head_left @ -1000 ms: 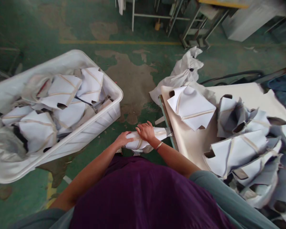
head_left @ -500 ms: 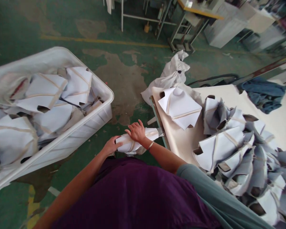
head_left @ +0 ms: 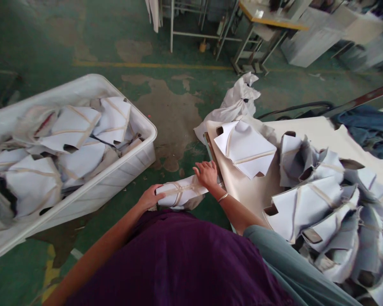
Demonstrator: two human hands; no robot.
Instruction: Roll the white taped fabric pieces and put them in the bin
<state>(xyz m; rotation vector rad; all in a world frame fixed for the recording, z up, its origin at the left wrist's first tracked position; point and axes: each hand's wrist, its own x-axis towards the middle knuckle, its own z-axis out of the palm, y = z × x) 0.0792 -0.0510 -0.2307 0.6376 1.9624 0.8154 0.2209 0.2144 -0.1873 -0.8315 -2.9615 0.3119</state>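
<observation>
A white sewn fabric piece with beige tape strips stretches in front of my waist, beside the edge of the padded table. Its left end is gripped by my left hand, thumb on top and fingers partly hidden. On its right end rests my right hand, palm down, fingers stretched out. Whatever supports the piece from below is mostly hidden. A similar white taped piece lies on the table's near left corner. Farther right is a heap of such pieces.
To the left stands a large white plastic bin filled with similar pieces. A white sack sits on the floor behind the table. Dark blue cloth lies at the table's far right. Sewing tables with metal legs stand beyond.
My right hand has slid right along the piece towards the table, baring more of its taped middle. My left hand keeps its hold at the left end. The camera view has shifted slightly.
</observation>
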